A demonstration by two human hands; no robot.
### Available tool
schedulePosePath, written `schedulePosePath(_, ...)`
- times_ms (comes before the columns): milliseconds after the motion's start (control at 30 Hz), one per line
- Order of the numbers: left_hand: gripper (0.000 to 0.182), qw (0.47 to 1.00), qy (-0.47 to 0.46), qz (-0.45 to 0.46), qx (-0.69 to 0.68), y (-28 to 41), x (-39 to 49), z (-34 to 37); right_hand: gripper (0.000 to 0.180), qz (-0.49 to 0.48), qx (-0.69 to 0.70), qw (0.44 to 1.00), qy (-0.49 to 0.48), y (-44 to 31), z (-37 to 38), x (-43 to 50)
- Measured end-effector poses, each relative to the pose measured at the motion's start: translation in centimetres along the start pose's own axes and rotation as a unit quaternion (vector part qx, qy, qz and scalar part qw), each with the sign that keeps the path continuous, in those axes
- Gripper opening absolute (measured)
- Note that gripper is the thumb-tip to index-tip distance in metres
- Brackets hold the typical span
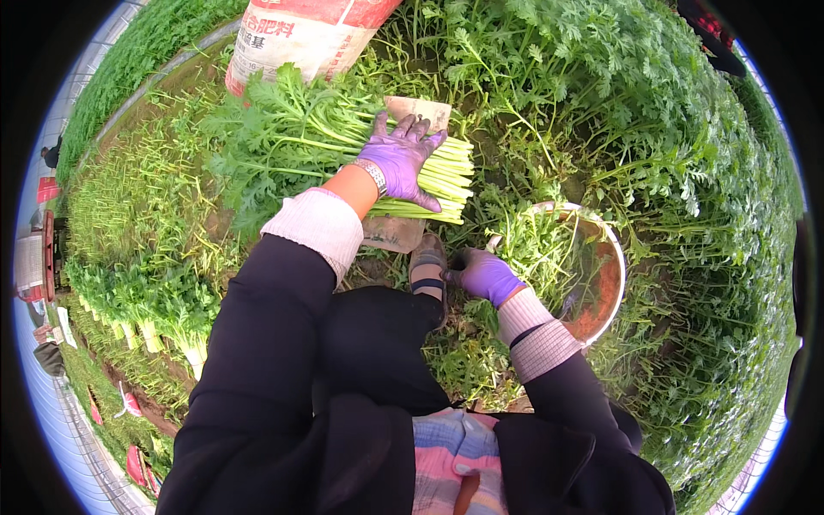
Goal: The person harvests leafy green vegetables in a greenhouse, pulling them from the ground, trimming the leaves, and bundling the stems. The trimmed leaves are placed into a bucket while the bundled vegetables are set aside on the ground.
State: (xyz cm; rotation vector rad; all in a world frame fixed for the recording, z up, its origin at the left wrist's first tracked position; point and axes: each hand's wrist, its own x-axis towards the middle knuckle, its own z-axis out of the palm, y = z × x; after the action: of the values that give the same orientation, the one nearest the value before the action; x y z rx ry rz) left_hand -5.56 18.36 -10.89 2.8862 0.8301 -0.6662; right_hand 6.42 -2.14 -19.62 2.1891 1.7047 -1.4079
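Spread flat, my left hand (400, 156) in a stained purple glove rests on a pile of cut leafy greens (309, 145), probably garland chrysanthemum. Their leaves point left and the pale cut stems (454, 177) line up on the right. Beneath the pile, a dirt-stained board (394, 234) shows at both ends. My right hand (481, 275), gloved the same way, is low between my shoe (427, 257) and a round white-rimmed bucket (619, 257). Its fingers are curled with dark, dirty tips; whether they hold something is hidden. Loose leafy scraps (537, 248) lie in the bucket.
A red and white printed sack (302, 42) stands beyond the pile. Tall uncut greens (644, 129) grow at the right. Tied-looking bunches (151, 322) lie at the left on cut stubble (141, 212). A person's dark sleeve (711, 38) shows at the upper right.
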Motion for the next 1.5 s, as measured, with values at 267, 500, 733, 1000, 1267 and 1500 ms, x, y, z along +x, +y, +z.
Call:
schedulePosePath(267,0.143,0.995,-0.004,0.002,0.098,1.4,-0.5,0.9,0.024,0.057,-0.281,0.957,0.049,5.6,0.2,3.5)
schedulePosePath(500,0.135,0.997,-0.001,-0.072,0.017,0.4,1.9,0.6,0.069,-0.137,0.184,0.969,-0.094,2.0,-2.1,6.5)
schedulePosePath(733,0.128,0.998,-0.016,-0.063,0.005,-0.3,3.1,-0.6,0.058,-0.145,0.629,0.764,0.013,-1.6,1.0,10.9)
schedulePosePath(1000,0.125,0.997,0.059,-0.058,0.012,6.4,4.3,-0.3,0.057,-0.045,0.519,0.848,0.093,4.9,-1.4,7.3)
schedulePosePath(1267,0.128,0.997,0.050,-0.058,0.024,7.3,3.1,1.0,0.047,0.046,0.500,0.864,0.032,9.7,-6.5,4.7)
schedulePosePath(1500,0.121,0.993,-0.008,-0.111,-0.032,7.7,4.4,-0.2,0.071,-0.191,0.539,0.744,0.346,5.8,-11.0,5.7)
